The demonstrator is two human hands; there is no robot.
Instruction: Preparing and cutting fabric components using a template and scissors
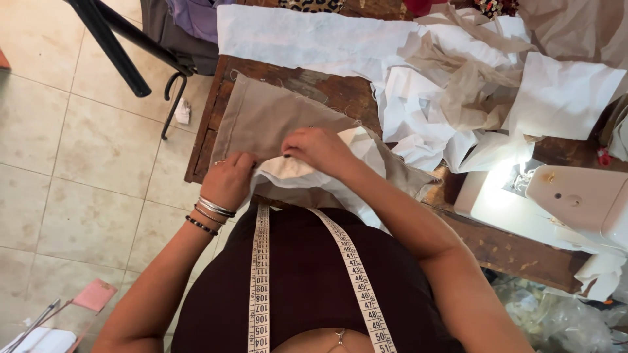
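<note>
Beige cloth (261, 121) at table edge (203, 140), both hands (229, 180) (317, 147) pinching white lining (294, 176)

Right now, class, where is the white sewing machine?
In the head view, the white sewing machine sits at the right edge of the brown wooden table, below the heap of white and beige fabric scraps, right of both hands.
</note>
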